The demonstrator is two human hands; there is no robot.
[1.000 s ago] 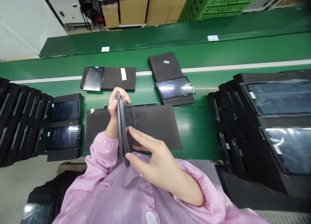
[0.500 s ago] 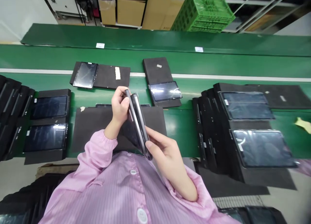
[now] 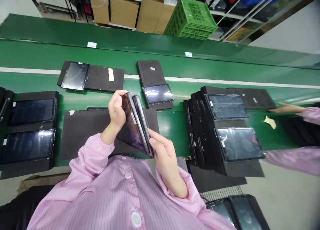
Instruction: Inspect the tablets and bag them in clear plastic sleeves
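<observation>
Black tablets (image 3: 136, 128), gripped by the left hand (image 3: 117, 112) and right hand (image 3: 165, 153), partly hide the dark mat (image 3: 82, 133) beyond both hands.

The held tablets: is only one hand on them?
No, the left hand grips the tablets higher up and the right hand lower down.
</observation>
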